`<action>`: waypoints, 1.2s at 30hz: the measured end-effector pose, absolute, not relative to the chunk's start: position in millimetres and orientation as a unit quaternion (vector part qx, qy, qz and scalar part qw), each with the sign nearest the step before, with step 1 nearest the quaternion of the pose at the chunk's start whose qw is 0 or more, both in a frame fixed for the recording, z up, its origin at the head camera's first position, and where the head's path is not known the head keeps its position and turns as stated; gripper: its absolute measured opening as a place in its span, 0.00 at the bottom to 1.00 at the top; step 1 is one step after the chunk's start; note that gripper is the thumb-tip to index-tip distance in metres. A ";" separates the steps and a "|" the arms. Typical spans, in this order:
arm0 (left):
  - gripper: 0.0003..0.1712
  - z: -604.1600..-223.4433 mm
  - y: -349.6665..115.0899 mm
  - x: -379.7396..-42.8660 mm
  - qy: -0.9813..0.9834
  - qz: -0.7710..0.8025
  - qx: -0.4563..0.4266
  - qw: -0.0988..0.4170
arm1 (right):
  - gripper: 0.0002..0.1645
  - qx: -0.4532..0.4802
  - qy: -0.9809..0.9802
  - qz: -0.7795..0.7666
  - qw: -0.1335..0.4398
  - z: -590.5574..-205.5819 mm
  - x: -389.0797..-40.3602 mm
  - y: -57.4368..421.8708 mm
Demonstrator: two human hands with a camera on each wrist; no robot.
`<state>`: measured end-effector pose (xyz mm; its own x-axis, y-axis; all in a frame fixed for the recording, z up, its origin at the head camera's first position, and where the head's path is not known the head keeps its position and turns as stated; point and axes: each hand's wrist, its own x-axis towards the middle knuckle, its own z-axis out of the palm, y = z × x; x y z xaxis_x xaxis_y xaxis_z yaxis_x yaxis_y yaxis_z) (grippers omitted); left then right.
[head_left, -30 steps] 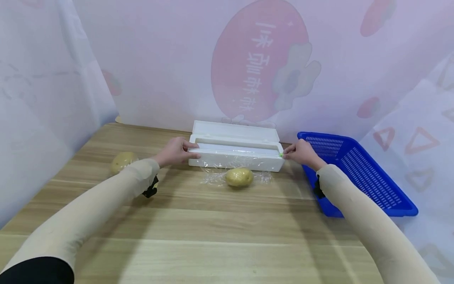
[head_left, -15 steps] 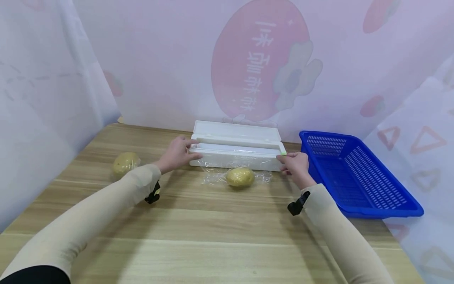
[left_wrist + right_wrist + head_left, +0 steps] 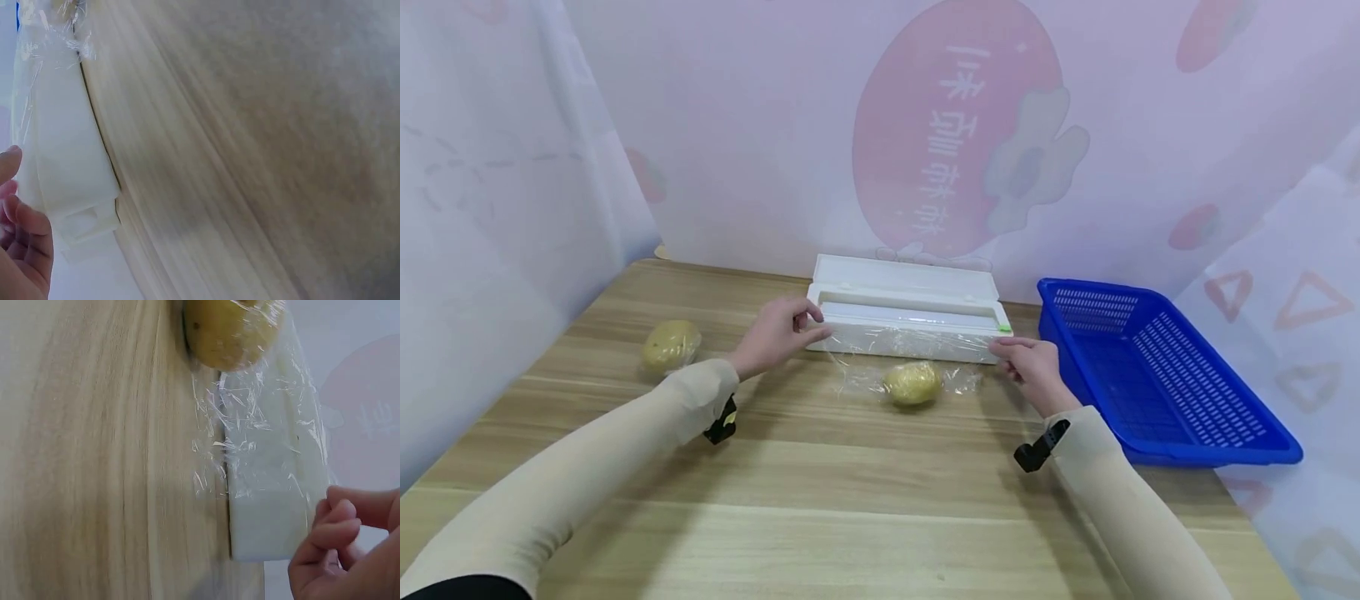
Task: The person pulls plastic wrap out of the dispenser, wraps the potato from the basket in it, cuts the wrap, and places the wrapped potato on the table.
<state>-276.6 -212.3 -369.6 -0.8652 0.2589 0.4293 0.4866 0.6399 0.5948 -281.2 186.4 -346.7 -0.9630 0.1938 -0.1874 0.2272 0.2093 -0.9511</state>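
A white cling film box [image 3: 913, 343] lies with its lid tipped back and a roll inside. Loose cling film [image 3: 880, 340] stretches across its front, drawn between both hands. My left hand [image 3: 775, 336] pinches the film at the box's left end; in the left wrist view its edge runs up to the fingertips [image 3: 11, 161]. At the right end, my right hand [image 3: 1030, 367] pinches the other corner between thumb and forefinger. A film-wrapped potato [image 3: 913, 383] sits before the box, crinkled film spreading from both its sides.
Another wrapped potato [image 3: 672, 346] rests on the left of the wooden table [image 3: 850, 517], beside the left forearm. A blue plastic basket [image 3: 1157, 400] stands close to the right hand. A printed curtain [image 3: 760, 150] hangs behind the table.
My right hand has come round from the box's right end to its front, drawing the film forward. My left hand has shifted slightly toward the front edge. The potatoes stay put.
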 end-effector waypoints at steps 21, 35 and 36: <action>0.11 -368.2 -212.7 -256.0 -0.866 -0.455 -0.199 0.054 | 0.19 0.111 0.767 -0.631 0.023 -341.7 -253.8 194.4; 0.14 -348.4 -211.9 -231.5 -0.783 -0.578 -0.213 -0.089 | 0.08 -0.002 0.664 -0.746 0.048 -343.2 -207.7 208.4; 0.14 -348.1 -212.1 -230.0 -0.782 -0.578 -0.215 -0.093 | 0.07 -0.008 0.662 -0.748 0.049 -344.1 -205.4 209.8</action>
